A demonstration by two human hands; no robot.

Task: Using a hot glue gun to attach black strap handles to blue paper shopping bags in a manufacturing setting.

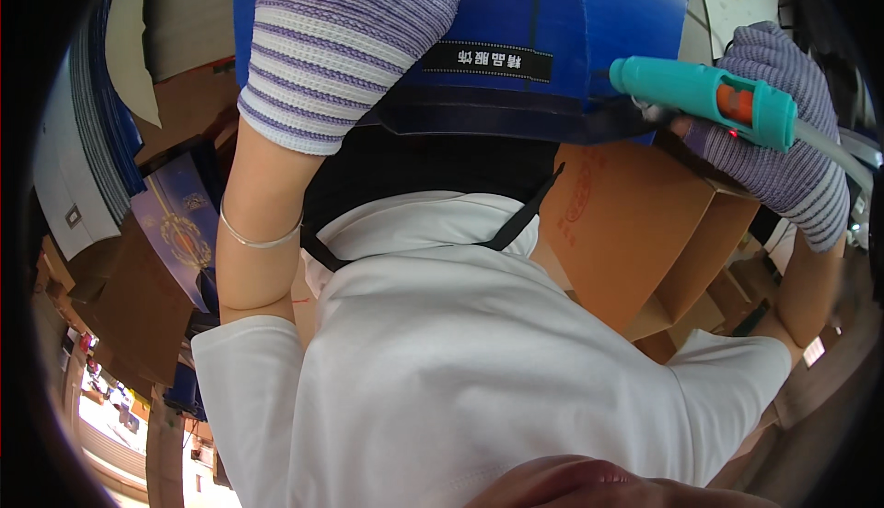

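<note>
My left hand (354, 57), in a purple-and-white striped knit glove, is over the left part of a glossy blue panel (635, 11). Its fingers lie beyond the upper edge, so their pose is hidden. A black label (488, 61) with white lettering sits near the panel's lower edge, beside that hand. My right hand (806, 181), gloved in the same knit, is wrapped round a teal glue gun (668, 84) with an orange part in its window and a small red light. The gun's tip points left, toward the panel's right part.
An open brown cardboard box (617, 232) stands below the panel on the right. Stacked pale sheets (78, 167), a purple printed panel (175, 222) and brown cardboard (138, 315) are at left. A translucent stick or tube (838, 153) runs from the gun's rear.
</note>
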